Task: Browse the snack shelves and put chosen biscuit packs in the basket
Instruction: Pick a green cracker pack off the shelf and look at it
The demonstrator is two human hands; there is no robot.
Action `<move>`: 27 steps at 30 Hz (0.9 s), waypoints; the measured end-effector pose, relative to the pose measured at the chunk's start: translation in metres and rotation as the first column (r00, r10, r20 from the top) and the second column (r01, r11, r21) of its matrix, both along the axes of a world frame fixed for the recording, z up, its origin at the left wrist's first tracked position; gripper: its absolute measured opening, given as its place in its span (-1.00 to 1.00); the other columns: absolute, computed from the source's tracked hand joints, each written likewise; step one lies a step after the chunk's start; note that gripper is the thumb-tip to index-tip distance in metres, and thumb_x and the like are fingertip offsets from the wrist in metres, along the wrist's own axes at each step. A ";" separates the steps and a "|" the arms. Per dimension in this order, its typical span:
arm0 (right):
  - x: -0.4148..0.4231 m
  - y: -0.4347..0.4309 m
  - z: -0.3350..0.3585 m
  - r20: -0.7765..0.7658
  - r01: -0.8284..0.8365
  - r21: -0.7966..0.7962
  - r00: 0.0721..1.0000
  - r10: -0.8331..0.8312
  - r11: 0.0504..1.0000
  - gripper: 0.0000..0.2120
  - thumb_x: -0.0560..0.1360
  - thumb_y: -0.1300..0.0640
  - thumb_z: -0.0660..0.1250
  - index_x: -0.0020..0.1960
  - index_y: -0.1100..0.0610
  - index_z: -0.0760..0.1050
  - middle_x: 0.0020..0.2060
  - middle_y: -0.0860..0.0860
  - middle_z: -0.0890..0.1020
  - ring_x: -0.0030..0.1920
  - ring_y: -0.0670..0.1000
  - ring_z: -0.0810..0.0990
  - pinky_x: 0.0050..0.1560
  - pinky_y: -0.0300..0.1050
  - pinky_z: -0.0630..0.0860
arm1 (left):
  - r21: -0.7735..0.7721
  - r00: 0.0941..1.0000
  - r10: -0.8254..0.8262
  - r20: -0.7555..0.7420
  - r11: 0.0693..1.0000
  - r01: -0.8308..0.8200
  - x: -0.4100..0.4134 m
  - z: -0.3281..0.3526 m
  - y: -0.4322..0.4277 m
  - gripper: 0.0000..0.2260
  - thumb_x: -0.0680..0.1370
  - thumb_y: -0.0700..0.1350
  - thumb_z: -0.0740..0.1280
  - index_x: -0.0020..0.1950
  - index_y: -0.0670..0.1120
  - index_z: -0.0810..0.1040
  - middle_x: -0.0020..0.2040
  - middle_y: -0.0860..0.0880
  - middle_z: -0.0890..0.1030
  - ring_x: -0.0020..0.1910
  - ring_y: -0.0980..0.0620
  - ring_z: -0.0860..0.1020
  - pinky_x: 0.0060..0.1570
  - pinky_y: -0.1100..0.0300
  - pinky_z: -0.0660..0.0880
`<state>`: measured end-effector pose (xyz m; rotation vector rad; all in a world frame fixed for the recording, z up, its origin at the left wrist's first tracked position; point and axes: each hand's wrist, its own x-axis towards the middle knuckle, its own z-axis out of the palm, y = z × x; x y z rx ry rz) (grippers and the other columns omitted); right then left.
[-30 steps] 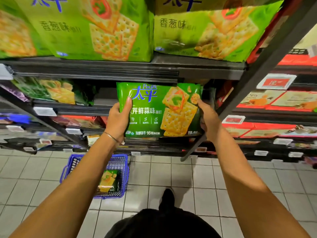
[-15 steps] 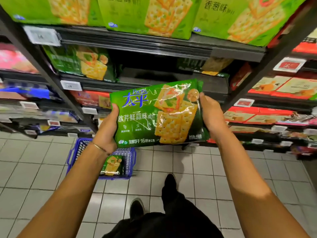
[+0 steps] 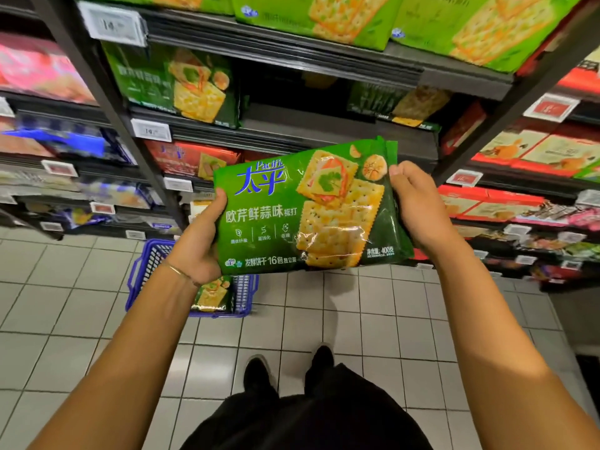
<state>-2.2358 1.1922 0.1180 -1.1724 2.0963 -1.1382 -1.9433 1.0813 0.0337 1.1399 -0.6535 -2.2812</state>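
Over a tiled floor (image 3: 357, 319), in front of dark store shelves (image 3: 292, 50), a green cracker pack (image 3: 292, 216) faces the camera, tilted up to the right. The left hand (image 3: 198, 251) grips its left edge and the right hand (image 3: 418, 209) grips its right edge. A blue basket (image 3: 147, 261) stands on the floor below, partly hidden by the left hand and the pack. A second green pack (image 3: 212, 297) lies inside it. Red boxes (image 3: 493, 203) line the right-hand shelves.
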 end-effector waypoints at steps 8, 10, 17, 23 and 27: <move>-0.020 -0.014 0.018 0.123 0.085 0.143 0.987 -0.103 0.986 -0.74 0.73 0.06 0.17 -0.09 0.14 0.42 -0.35 -0.05 0.45 -0.37 -0.12 0.41 -0.42 -0.41 0.32 | 0.104 0.993 -0.066 -0.099 0.992 0.076 0.003 0.019 0.008 -0.55 0.59 0.23 0.27 0.20 -0.07 0.74 0.19 -0.16 0.71 0.08 -0.16 0.72 0.00 -0.08 0.67; -0.026 -0.009 0.017 0.342 0.071 0.125 0.933 -0.110 0.990 -0.71 0.72 0.03 0.21 -0.11 0.12 0.51 -0.36 -0.05 0.60 -0.36 -0.12 0.57 -0.29 -0.31 0.47 | 0.098 0.993 -0.062 -0.104 0.993 0.072 -0.004 0.025 0.011 -0.55 0.58 0.20 0.33 0.30 -0.07 0.68 0.25 -0.17 0.68 0.11 -0.18 0.70 0.13 -0.14 0.64; -0.049 0.018 0.007 0.806 -0.045 0.175 0.580 -0.117 0.984 -0.53 0.51 -0.30 0.43 0.21 0.02 0.71 0.17 0.10 0.73 0.15 0.16 0.73 0.13 0.07 0.67 | -0.048 0.984 -0.010 -0.178 0.999 0.001 -0.027 0.058 0.017 -0.40 0.64 0.36 0.10 0.16 -0.04 0.74 0.21 -0.09 0.71 0.16 -0.09 0.69 0.02 -0.02 0.67; -0.044 0.031 -0.027 0.927 -0.068 0.215 0.327 -0.181 0.974 -0.64 0.59 -0.16 0.31 -0.07 0.10 0.69 -0.28 0.06 0.71 -0.35 0.06 0.69 -0.44 -0.17 0.59 | -0.295 0.997 -0.013 -0.074 0.955 -0.009 -0.063 0.107 0.021 -0.48 0.68 0.29 0.10 0.13 -0.01 0.73 0.21 -0.13 0.63 0.08 -0.11 0.64 0.00 0.03 0.65; -0.035 0.035 -0.043 0.902 -0.037 0.327 0.312 -0.300 0.944 -0.73 0.68 0.01 0.17 -0.12 0.11 0.48 -0.39 0.05 0.49 -0.56 -0.03 0.48 -0.56 -0.30 0.39 | -0.401 0.994 0.043 0.104 0.916 0.002 -0.088 0.128 0.030 -0.36 0.60 0.40 0.09 0.26 -0.05 0.66 0.14 -0.32 0.50 -0.08 -0.14 0.59 -0.26 0.09 0.68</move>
